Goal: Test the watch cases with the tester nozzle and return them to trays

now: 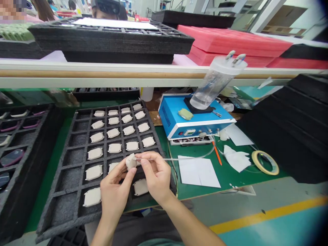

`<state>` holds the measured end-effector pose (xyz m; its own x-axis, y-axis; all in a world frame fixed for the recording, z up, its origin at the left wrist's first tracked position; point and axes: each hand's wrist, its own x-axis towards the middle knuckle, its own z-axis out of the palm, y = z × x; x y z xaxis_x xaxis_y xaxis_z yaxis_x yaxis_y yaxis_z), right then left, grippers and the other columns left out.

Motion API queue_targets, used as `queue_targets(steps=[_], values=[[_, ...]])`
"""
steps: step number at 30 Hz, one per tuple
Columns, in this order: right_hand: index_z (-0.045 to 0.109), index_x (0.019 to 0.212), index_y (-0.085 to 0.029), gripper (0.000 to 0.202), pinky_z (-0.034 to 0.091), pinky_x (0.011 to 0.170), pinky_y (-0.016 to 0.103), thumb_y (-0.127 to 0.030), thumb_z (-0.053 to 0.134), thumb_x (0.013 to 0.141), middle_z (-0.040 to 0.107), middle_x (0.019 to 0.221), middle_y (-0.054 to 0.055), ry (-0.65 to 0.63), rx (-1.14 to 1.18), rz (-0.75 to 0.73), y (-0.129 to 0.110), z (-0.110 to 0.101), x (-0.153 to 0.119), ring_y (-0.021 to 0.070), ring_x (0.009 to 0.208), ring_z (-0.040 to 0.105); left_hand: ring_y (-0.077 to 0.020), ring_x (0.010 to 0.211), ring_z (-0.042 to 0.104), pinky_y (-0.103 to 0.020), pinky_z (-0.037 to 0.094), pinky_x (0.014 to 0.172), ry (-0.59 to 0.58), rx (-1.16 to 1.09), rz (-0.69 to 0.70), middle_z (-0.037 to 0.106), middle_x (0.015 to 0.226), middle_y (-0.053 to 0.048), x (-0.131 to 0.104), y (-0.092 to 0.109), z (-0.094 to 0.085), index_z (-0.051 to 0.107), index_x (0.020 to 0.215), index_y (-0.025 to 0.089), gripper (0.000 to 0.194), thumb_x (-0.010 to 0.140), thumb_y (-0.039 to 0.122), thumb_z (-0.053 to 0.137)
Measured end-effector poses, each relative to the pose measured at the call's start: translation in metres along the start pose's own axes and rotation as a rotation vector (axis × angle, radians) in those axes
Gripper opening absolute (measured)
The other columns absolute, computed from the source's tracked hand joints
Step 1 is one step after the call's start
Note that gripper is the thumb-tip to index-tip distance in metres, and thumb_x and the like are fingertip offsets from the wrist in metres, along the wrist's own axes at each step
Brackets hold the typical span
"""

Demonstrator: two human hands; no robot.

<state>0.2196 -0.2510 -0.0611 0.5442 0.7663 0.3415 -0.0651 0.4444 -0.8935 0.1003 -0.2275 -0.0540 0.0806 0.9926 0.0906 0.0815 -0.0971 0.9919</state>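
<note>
My left hand [115,186] pinches a small beige plastic casing [131,162] between thumb and fingers, tilted up above a black foam tray [56,208]. Against the casing's right side, my right hand [157,177] grips the end of a thin clear tube [184,158], fingers closed round it. The tube's tip meets or nearly meets the casing; the exact contact is too small to tell. From there the tube runs right to a blue control box [166,112]. Similar beige casings [94,172] lie in several tray compartments; the left column holds none.
On the blue box stand a clear cylinder [211,83] and a green casing [185,114]. White paper [198,171], an orange pen-like stick [217,153], crumpled tissue [237,159] and a tape roll [265,163] lie right. Another tray [33,184] is left; a shelf [102,82] spans the back.
</note>
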Motion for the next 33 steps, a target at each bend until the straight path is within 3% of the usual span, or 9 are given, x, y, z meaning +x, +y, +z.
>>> queue_targets(steps=[33], values=[[0.073, 0.098, -0.022, 0.007, 0.067, 0.082, 0.026, -0.020, 0.066, 0.098, 0.079, 0.098, 0.005, 0.017, 0.022, -0.008, 0.0000, -0.0019, -0.0001, 0.0164, 0.091, 0.080, -0.0250, 0.093, 0.083, -0.031, 0.069, 0.085, -0.020, 0.036, 0.015, 0.082, 0.117, -0.009, -0.0003, -0.0040, -0.0022, 0.082, 0.120, 0.020, 0.041, 0.081, 0.035, 0.083]])
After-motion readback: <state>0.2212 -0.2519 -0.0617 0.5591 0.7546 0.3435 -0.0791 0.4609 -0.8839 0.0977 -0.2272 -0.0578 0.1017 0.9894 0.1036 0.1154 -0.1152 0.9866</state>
